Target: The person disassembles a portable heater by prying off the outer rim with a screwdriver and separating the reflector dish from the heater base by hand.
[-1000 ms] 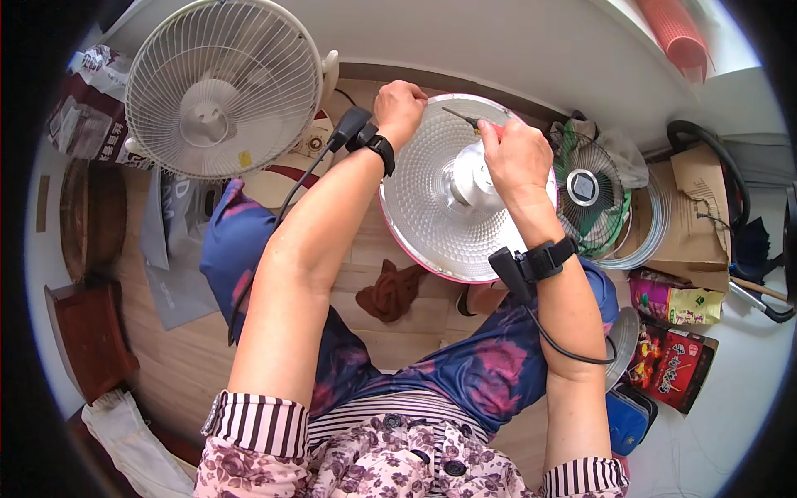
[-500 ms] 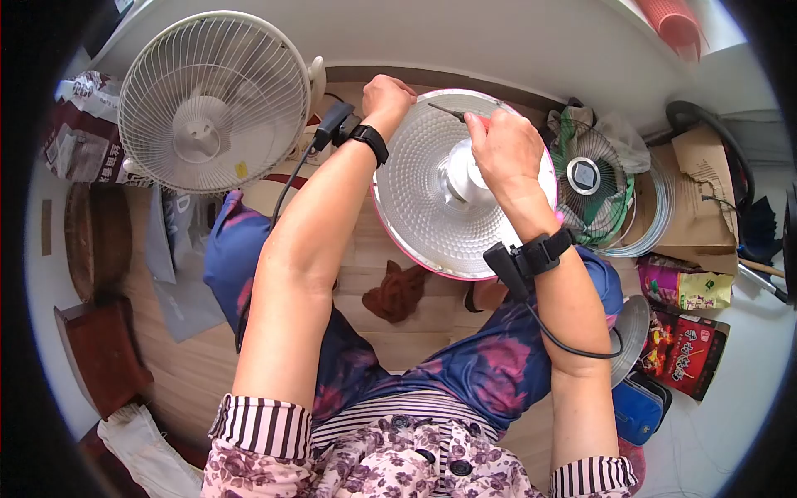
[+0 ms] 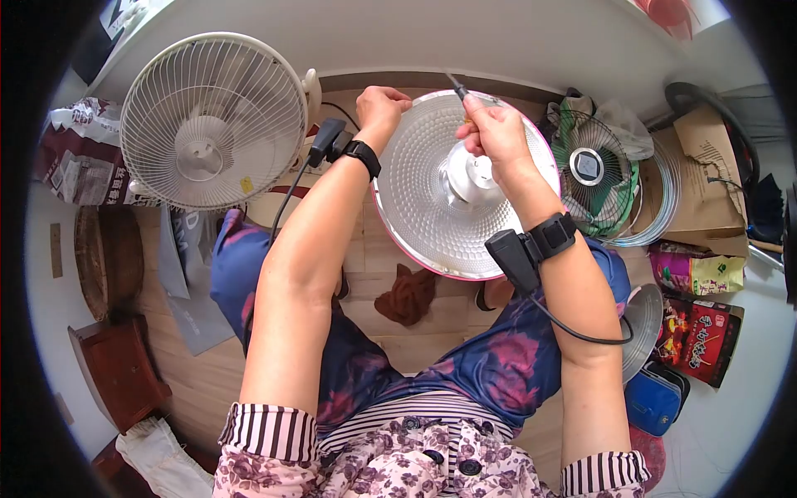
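Note:
A round silver reflector dish with a pink rim, like that of a dish heater, stands between my knees. A white hub sits at its centre. My left hand is closed at the dish's upper-left rim, with thumb and fingertips together against the edge. My right hand is over the dish's upper part, its fingers wrapped round a screwdriver. The screwdriver's thin shaft points up and left, past the rim and apart from the dish. Most of its handle is hidden in my fingers.
A white fan stands at the left. Right of the dish are a smaller fan grille, coiled wire and a cardboard box. A brown cloth lies on the floor between my feet. A blue case lies lower right.
My right hand has shifted slightly left, and the screwdriver has swung from pointing left across the dish to pointing upward past its rim. My left hand stays at the rim. The view has shifted a little.

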`<state>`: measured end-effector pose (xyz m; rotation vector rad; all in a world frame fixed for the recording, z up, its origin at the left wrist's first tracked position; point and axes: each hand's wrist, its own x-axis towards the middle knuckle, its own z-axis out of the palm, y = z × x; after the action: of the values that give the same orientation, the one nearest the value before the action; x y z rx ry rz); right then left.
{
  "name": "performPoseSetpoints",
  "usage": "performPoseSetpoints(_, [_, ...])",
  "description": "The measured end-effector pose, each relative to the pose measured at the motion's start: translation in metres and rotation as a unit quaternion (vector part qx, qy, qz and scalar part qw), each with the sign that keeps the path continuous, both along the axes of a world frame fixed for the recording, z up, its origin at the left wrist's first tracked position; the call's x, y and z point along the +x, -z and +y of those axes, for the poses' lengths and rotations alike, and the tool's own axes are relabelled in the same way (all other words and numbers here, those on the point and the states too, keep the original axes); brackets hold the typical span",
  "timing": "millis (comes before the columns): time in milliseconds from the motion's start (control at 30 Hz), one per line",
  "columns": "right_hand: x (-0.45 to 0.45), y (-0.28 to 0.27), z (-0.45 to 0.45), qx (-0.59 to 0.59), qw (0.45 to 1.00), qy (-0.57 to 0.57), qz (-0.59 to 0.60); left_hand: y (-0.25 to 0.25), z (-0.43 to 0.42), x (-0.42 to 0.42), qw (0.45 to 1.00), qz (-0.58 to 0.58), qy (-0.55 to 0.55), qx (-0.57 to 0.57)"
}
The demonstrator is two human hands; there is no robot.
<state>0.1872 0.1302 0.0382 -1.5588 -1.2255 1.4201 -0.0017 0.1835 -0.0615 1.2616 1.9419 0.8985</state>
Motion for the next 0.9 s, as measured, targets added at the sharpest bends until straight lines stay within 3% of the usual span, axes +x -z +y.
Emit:
performPoseSetpoints(67, [-0.004, -0.001, -0.005, -0.025, 0.994, -0.029, 0.099, 0.0, -0.001, -0.001, 1.0, 0.002, 0.008, 0.009])
performPoseSetpoints(167, [-0.01, 0.017, -0.001, -0.023, 0.993, -0.035, 0.113, -0.002, -0.001, 0.002, 1.0, 0.005, 0.014, 0.005])
performPoseSetpoints(267, [-0.014, 0.037, 0.007, 0.052, 0.994, 0.007, 0.092, -0.009, -0.004, 0.005, 0.996, 0.074, 0.044, 0.014])
performPoseSetpoints(400, [-0.015, 0.038, 0.014, 0.036, 0.999, 0.003, -0.026, -0.013, -0.005, 0.007, 0.999, 0.033, 0.01, -0.001])
performPoseSetpoints(433, [-0.014, 0.036, 0.02, -0.002, 1.0, 0.01, 0.013, -0.012, -0.005, 0.008, 1.0, 0.025, 0.006, -0.004])
performPoseSetpoints(567, [-0.031, 0.039, 0.047, 0.022, 0.987, 0.03, -0.155, -0.009, -0.004, 0.006, 1.0, 0.003, -0.008, 0.005])
performPoseSetpoints(667, [-0.041, 0.07, 0.061, 0.023, 0.976, 0.054, -0.212, -0.004, -0.006, 0.004, 1.0, -0.01, -0.008, 0.008])
performPoseSetpoints(767, [-0.044, 0.084, 0.059, -0.055, 0.985, 0.087, -0.135, -0.002, -0.006, 0.003, 0.999, -0.02, -0.001, 0.028])
performPoseSetpoints(900, [-0.049, 0.088, 0.057, -0.059, 0.991, 0.118, 0.024, 0.005, -0.005, 0.001, 0.998, -0.025, 0.013, 0.064])
